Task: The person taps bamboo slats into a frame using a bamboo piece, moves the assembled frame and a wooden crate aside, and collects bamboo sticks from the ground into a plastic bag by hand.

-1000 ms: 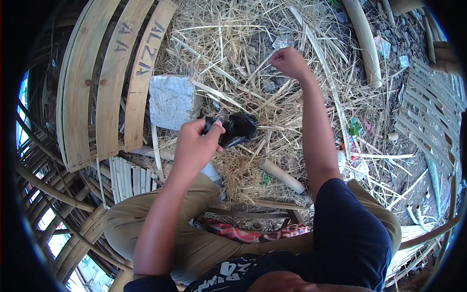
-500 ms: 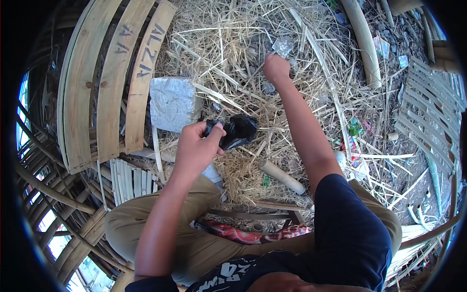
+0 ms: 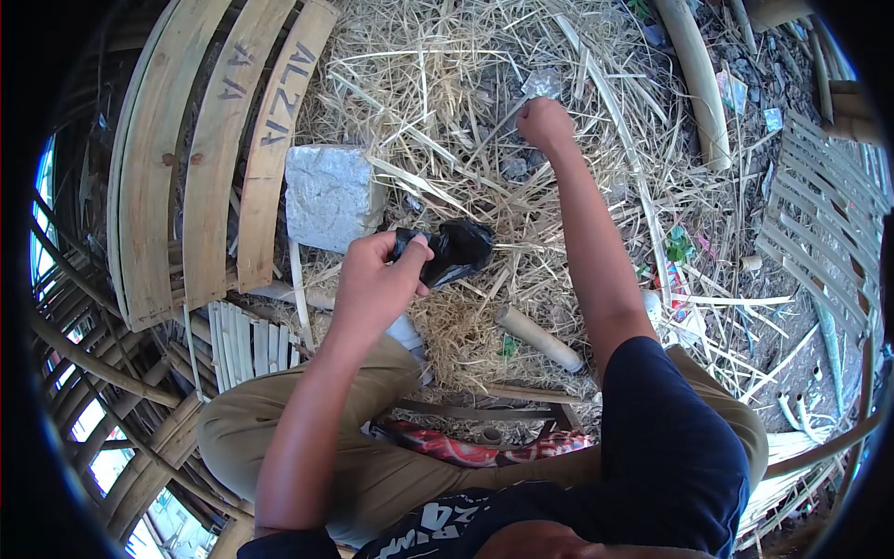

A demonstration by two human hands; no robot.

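Observation:
Fingers and thumb of my left hand (image 3: 384, 270) pinch the edge of a black plastic bag (image 3: 464, 250), whose mouth gapes to the right just above the straw. Farther out, my right hand (image 3: 545, 124) is closed over the dry straw (image 3: 438, 121). Just beyond its knuckles lies a clear, crumpled plastic piece (image 3: 542, 85). The fingertips of that hand are turned away, so whatever they hold, if anything, is hidden.
A pale stone block (image 3: 333, 197) sits left of the bag, beside lettered wooden slats (image 3: 287, 102). A bamboo piece (image 3: 542, 339) lies nearer my legs. At right are a bamboo pole (image 3: 694, 84), a slatted panel (image 3: 819, 205) and scattered litter.
My right hand has shifted slightly to the right and stays closed, away from the clear plastic's edge. My left hand and the black bag have hardly moved.

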